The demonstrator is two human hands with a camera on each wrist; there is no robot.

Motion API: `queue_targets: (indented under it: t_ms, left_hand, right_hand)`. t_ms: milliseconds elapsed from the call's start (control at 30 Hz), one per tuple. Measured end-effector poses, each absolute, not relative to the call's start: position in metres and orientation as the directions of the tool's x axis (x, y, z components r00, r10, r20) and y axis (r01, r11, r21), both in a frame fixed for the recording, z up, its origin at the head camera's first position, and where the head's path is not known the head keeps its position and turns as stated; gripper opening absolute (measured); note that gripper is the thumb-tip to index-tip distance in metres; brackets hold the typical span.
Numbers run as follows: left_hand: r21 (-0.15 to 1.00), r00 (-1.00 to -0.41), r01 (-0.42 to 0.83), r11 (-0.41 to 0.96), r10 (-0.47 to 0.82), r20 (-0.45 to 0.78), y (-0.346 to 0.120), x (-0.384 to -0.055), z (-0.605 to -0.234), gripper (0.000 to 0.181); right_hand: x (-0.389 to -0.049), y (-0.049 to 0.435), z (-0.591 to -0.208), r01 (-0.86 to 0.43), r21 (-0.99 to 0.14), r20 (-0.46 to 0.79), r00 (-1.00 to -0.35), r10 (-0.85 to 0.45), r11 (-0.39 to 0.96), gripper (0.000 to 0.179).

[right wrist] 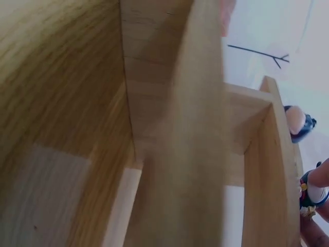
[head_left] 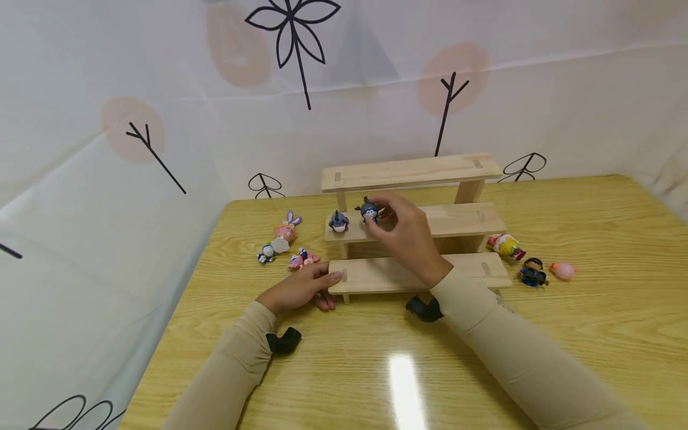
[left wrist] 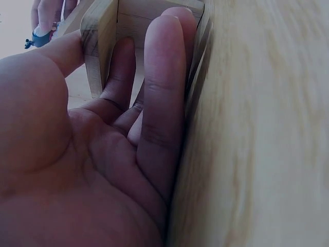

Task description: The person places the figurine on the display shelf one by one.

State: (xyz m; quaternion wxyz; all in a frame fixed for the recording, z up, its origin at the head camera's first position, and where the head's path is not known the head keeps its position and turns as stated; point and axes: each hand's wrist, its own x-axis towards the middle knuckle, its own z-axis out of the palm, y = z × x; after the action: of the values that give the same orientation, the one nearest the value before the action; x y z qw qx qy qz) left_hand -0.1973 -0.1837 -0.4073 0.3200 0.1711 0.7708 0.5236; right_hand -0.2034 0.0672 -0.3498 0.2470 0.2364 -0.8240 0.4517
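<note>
My right hand (head_left: 405,236) pinches a small dark-capped figurine (head_left: 369,211) between thumb and fingers, at the middle step of a wooden three-tier shelf (head_left: 457,221). In the right wrist view the fingertips (right wrist: 321,177) hold that figurine (right wrist: 307,195) at the step's edge. Just left of it a blue-grey figurine (head_left: 338,221) stands on the same step. My left hand (head_left: 301,288) grips the left end of the lowest step, its thumb on top. In the left wrist view, the fingers (left wrist: 164,77) reach under the board beside the tabletop.
Left of the shelf lie a bunny-eared figurine (head_left: 286,230), a blue and white figurine (head_left: 266,253) and a pink figurine (head_left: 303,258). To the right are a yellow-clothed figurine (head_left: 506,245), a dark-clothed figurine (head_left: 533,273) and a pink rounded toy (head_left: 563,270). A patterned cloth (head_left: 365,119) hangs behind the table.
</note>
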Motion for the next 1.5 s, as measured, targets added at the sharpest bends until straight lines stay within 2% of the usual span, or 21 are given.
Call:
queue_targets:
  t_ms: [300, 733, 1100, 1500]
  left_hand:
    - [0.915, -0.731, -0.065, 0.398, 0.605, -0.316, -0.181, -0.198, -0.406, 0.035]
    - [0.911, -0.729, -0.075, 0.405, 0.601, -0.327, -0.178, -0.198, -0.405, 0.032]
    - [0.908, -0.725, -0.070, 0.412, 0.605, -0.330, -0.179, -0.197, -0.408, 0.038]
    - [0.905, -0.738, -0.065, 0.421, 0.590, -0.327, -0.184, -0.196, -0.409, 0.042]
  right_hand:
    - [-0.202, 0.067, -0.356, -0.605, -0.514, 0.667, -0.728, -0.161, 0.608, 0.034]
    - [-0.198, 0.071, -0.357, -0.582, -0.485, 0.683, -0.718, -0.133, 0.653, 0.035]
    - [-0.189, 0.084, -0.354, -0.578, -0.543, 0.612, -0.769, -0.184, 0.610, 0.047]
    - [-0.170, 0.124, -0.359, -0.647, -0.480, 0.690, -0.696, -0.200, 0.592, 0.032]
